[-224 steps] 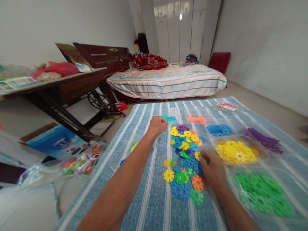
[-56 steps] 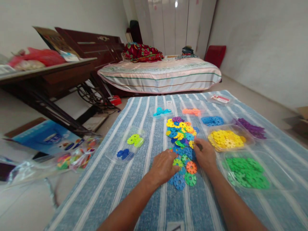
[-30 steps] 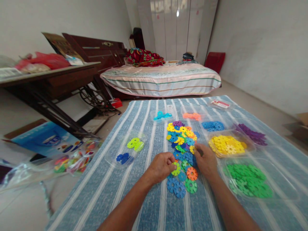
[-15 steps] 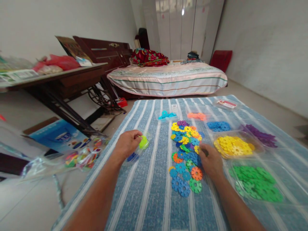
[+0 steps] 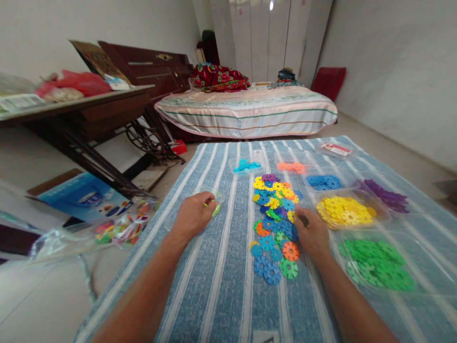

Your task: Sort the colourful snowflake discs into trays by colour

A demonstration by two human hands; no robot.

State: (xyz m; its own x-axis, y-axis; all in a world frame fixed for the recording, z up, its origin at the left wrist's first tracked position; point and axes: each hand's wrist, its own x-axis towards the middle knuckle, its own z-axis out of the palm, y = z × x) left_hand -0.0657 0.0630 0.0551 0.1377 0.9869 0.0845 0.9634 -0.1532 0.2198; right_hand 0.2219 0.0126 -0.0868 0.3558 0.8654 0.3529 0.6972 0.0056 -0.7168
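My left hand (image 5: 195, 214) hovers over a clear plastic tray at the left of the cloth, its fingers curled together. Lime-green snowflake disc pieces (image 5: 216, 208) show just past the fingertips, partly covered. Whether the fingers grip one is hidden. At the right edge of a mixed pile of notched plastic discs (image 5: 274, 243), my right hand (image 5: 312, 232) is bent with thumb and fingers closed. A dark spot shows between them that I cannot make out. Close by this hand is a yellow disc (image 5: 291, 216) at the pile's edge.
Clear trays hold sorted discs: yellow (image 5: 344, 211), green (image 5: 380, 264), blue (image 5: 324, 182), purple (image 5: 385, 195), orange (image 5: 292, 167) and light blue (image 5: 246, 165). A lidded box (image 5: 336, 149) lies at the far right. Beyond the striped cloth (image 5: 223, 290) stands a bed (image 5: 246, 114).
My left hand has shifted slightly right and forward over its tray, now covering the dark blue pieces and most of the lime-green ones. My right hand stays by the pile. The view has tilted slightly.
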